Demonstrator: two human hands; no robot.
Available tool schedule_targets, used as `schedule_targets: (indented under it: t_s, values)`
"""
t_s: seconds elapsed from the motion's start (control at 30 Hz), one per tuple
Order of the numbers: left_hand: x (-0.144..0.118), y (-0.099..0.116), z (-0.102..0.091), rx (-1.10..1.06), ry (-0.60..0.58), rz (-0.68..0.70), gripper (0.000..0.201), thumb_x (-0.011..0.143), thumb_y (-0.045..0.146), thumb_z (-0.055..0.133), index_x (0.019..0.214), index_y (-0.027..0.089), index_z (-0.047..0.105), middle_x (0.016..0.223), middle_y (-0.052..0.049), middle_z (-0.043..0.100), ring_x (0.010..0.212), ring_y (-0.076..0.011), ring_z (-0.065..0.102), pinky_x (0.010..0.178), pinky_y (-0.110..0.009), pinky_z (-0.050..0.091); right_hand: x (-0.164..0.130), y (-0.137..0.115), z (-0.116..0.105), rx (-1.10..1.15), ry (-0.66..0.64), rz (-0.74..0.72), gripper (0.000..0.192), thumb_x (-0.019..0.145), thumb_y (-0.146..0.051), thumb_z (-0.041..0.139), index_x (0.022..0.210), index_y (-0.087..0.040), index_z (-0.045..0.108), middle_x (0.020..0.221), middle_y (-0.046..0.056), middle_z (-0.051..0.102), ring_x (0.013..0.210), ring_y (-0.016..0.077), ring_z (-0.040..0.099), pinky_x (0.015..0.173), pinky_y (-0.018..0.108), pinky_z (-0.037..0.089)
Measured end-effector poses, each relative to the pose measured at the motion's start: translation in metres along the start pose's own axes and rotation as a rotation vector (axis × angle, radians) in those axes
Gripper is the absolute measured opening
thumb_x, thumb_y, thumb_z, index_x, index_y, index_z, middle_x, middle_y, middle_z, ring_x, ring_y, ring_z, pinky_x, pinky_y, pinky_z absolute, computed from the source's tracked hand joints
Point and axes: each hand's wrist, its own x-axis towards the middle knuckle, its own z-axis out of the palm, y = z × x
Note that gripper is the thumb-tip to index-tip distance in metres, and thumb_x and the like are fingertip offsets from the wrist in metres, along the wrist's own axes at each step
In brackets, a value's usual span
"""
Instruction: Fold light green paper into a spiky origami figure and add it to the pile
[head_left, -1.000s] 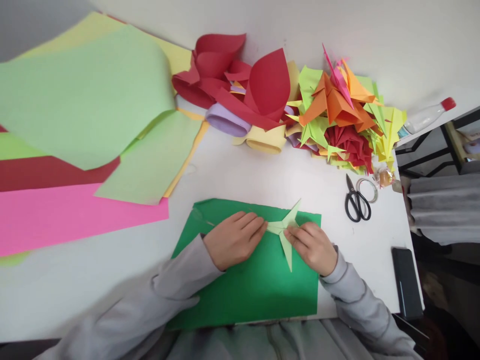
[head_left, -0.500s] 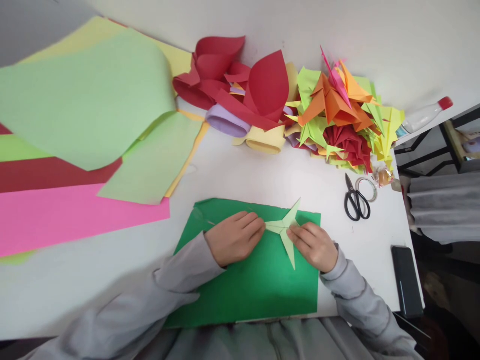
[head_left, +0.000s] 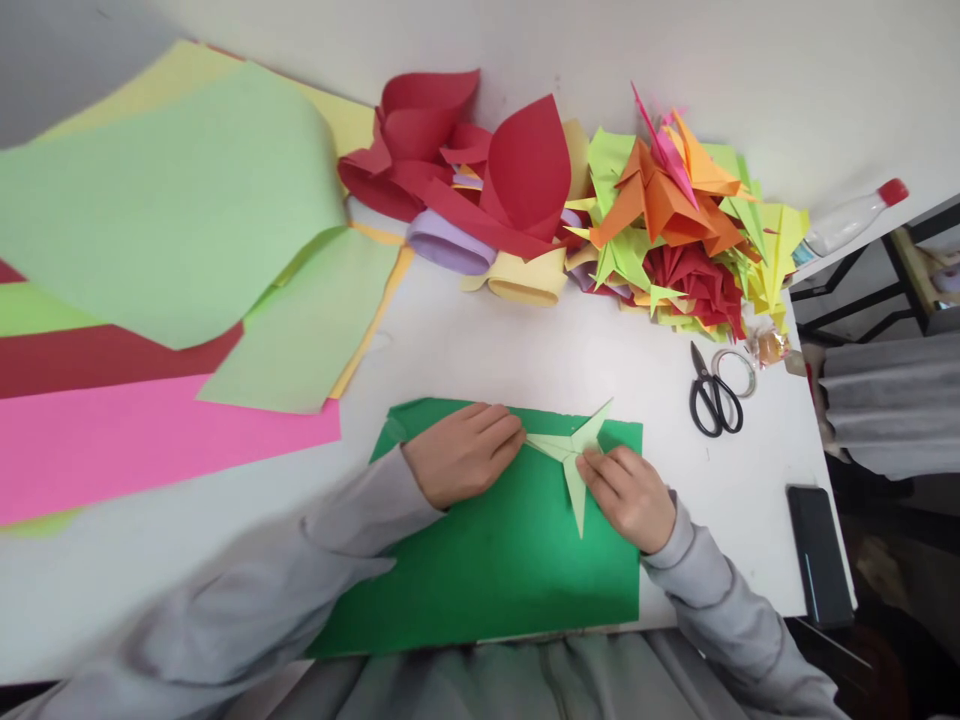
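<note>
A pale green folded-paper piece [head_left: 572,452], with several long pointed arms, is held above a dark green paper sheet [head_left: 517,570]. My left hand [head_left: 466,455] pinches the tip of its left arm, with the fingers closed. At the right, my right hand [head_left: 628,493] grips the piece near its middle between thumb and fingers, covering part of it. One point slants up and another hangs down towards me.
Black scissors [head_left: 715,400] and a tape roll [head_left: 735,373] lie to the right, with a black phone [head_left: 820,555] nearer me. Behind are a heap of folded paper [head_left: 675,220], curled red paper [head_left: 529,165] and a plastic bottle [head_left: 847,220]. Large paper sheets [head_left: 180,210] spread at left.
The folded-paper piece has tilted slightly, its left arm tip shifting a little up and left with my left hand. My right hand keeps its grip, nearly unmoved.
</note>
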Motion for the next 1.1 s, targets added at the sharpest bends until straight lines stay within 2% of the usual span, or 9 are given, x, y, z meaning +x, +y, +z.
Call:
schedule_targets:
  t_s: [0.13,0.33,0.47,0.53,0.6,0.7,0.8,0.9,1.1]
  values:
    - [0.003,0.005,0.0,0.039,0.087,0.031,0.028,0.092,0.008,0.04,0.082,0.011,0.066,0.076,-0.009,0.066,0.069,-0.0194,0.057,0.061,-0.033,0.047,0.001,0.001,0.0,0.018,-0.039,0.046,0.021,0.093,-0.007,0.05,0.108,-0.006,0.065,0.095,0.013,0.069,0.073,0.0194,0.052,0.064,0.035,0.05]
    - [0.005,0.003,0.003,-0.094,0.023,0.008,0.034,0.094,0.008,0.036,0.078,0.014,0.065,0.074,-0.007,0.064,0.066,-0.0178,0.054,0.061,-0.033,0.046,0.001,0.002,0.001,-0.007,-0.048,0.025,0.021,0.094,-0.009,0.048,0.105,-0.009,0.066,0.09,0.011,0.068,0.068,0.0183,0.049,0.059,0.033,0.046]
    - [0.003,0.002,0.0,-0.035,0.062,0.026,0.031,0.092,0.007,0.039,0.078,0.014,0.066,0.076,-0.008,0.066,0.067,-0.0181,0.057,0.059,-0.033,0.046,0.001,0.002,0.002,-0.028,-0.051,0.003,0.021,0.094,-0.008,0.049,0.105,-0.009,0.066,0.091,0.011,0.068,0.068,0.0182,0.048,0.059,0.033,0.046]
    - [0.003,0.012,-0.003,0.041,0.115,-0.008,0.028,0.091,0.006,0.042,0.081,0.012,0.068,0.078,-0.009,0.068,0.071,-0.0196,0.06,0.061,-0.034,0.047,0.002,0.001,0.002,-0.035,-0.051,0.005,0.021,0.094,-0.009,0.049,0.105,-0.008,0.066,0.092,0.012,0.068,0.068,0.0184,0.048,0.059,0.034,0.046]
    - [0.004,0.031,-0.004,0.108,0.16,-0.087,0.027,0.089,0.005,0.042,0.09,0.007,0.069,0.087,-0.015,0.07,0.081,-0.0232,0.063,0.068,-0.037,0.05,0.002,0.001,0.001,-0.031,-0.058,0.005,0.021,0.094,-0.009,0.048,0.106,-0.008,0.065,0.092,0.012,0.068,0.068,0.0185,0.048,0.058,0.034,0.047]
    - [0.006,0.068,-0.002,0.038,0.087,-0.184,0.033,0.092,0.011,0.039,0.113,0.005,0.064,0.119,-0.019,0.066,0.114,-0.0292,0.058,0.094,-0.043,0.047,0.002,0.0,0.0,-0.025,-0.077,0.001,0.022,0.095,-0.01,0.048,0.107,-0.008,0.065,0.092,0.012,0.067,0.069,0.0184,0.048,0.059,0.034,0.047]
    - [0.006,0.094,0.002,-0.016,-0.007,-0.336,0.041,0.095,0.028,0.044,0.122,0.002,0.06,0.133,-0.02,0.057,0.128,-0.0348,0.048,0.103,-0.046,0.041,0.003,0.0,0.0,-0.03,-0.077,0.006,0.021,0.095,-0.01,0.048,0.106,-0.009,0.066,0.093,0.012,0.067,0.069,0.0186,0.049,0.06,0.034,0.047]
    - [0.005,0.103,0.004,-0.038,-0.06,-0.411,0.047,0.095,0.036,0.044,0.125,0.003,0.06,0.139,-0.019,0.052,0.131,-0.0377,0.044,0.106,-0.049,0.039,0.003,-0.002,0.0,-0.037,-0.073,0.022,0.022,0.095,-0.011,0.047,0.105,-0.009,0.066,0.093,0.012,0.068,0.07,0.0194,0.049,0.059,0.035,0.047]
    - [0.002,0.103,0.007,-0.073,-0.062,-0.479,0.054,0.092,0.043,0.046,0.13,0.005,0.056,0.142,-0.018,0.049,0.135,-0.0398,0.038,0.109,-0.051,0.035,0.001,-0.003,0.001,-0.022,-0.083,0.049,0.022,0.094,-0.011,0.048,0.107,-0.008,0.066,0.094,0.012,0.068,0.071,0.0198,0.048,0.06,0.035,0.048]
